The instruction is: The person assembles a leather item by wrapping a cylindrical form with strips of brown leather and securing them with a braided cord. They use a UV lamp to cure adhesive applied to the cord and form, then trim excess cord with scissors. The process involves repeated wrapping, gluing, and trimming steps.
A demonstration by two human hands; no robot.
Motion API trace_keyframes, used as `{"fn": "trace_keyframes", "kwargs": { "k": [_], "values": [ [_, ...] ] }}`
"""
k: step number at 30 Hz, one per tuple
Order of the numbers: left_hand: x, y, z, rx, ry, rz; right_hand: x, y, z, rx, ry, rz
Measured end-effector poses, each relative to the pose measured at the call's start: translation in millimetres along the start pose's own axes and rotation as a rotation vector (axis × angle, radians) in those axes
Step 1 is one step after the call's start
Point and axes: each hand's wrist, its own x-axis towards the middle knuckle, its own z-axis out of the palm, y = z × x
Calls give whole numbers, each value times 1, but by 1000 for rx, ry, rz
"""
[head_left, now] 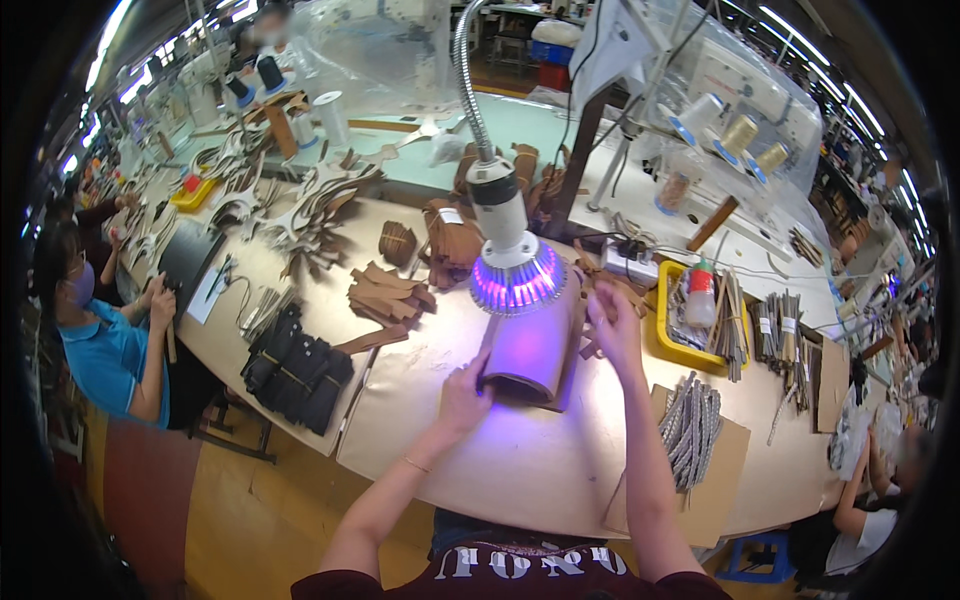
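Note:
A brown arched form (527, 362), like a half-tube with a hollow near end, lies on a flat brown board under a lamp (518, 275) that casts purple light on it. My left hand (466, 396) grips the form's near left edge, fingers along its side. Beside its far right side is my right hand (615, 328), with bent fingers apart and nothing visible in them. The lamp head hides part of the form's far end. Brown strips (388, 297) lie in a loose pile to the left.
Black bundles (297, 367) lie at the left edge. A yellow tray (682, 350) with a red-capped bottle (700, 293) and grey strip bundles (692, 430) on cardboard are at right. Behind stand brown bundles (450, 240) and a plastic-covered machine. A co-worker in blue (110, 360) works at left.

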Motion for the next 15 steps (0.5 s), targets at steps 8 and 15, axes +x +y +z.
{"fn": "trace_keyframes", "kwargs": {
  "k": [8,15],
  "values": [
    [-84,27,-22,70,2,56,-33,-24,42,-119,-46,-127],
    [-88,38,-37,-51,-162,119,-76,-20,33,123,179,46]
  ]
}}
